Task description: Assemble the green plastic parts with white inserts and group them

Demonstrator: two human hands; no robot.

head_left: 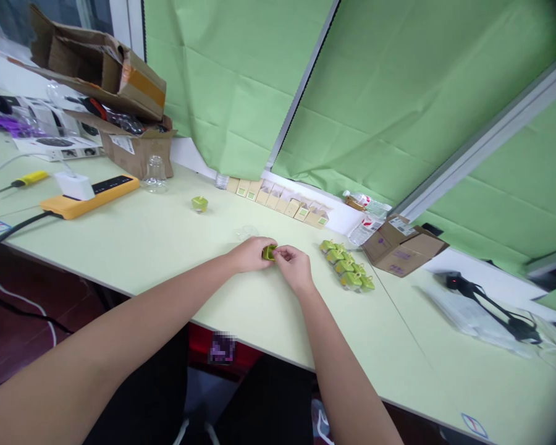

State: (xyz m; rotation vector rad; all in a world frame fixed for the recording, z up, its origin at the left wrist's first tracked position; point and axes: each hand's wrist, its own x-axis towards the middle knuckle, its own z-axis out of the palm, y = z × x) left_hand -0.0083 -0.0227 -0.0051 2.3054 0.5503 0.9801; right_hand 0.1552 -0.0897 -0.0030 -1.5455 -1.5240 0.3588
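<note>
Over the middle of the pale table (259, 315), my left hand (251, 254) is closed around a small green box-shaped piece (268, 252). My right hand (294, 264) pinches at the near right side of the same piece, its fingertips touching it. What the right fingertips hold is too small to make out. Just behind the left hand lies a clear plastic piece (247, 232). To the right stand several small green-topped clear containers with loops (345, 266), grouped in rows. Another green-topped container (199, 204) sits alone farther back on the left.
Small cardboard boxes (278, 199) line the wall. On the left are an orange power strip (97, 194), a yellow screwdriver (30, 178), a clear bottle (155, 175) and stacked cartons (139, 151). A carton (401, 247), plastic bottles and a black headset (505, 315) occupy the right.
</note>
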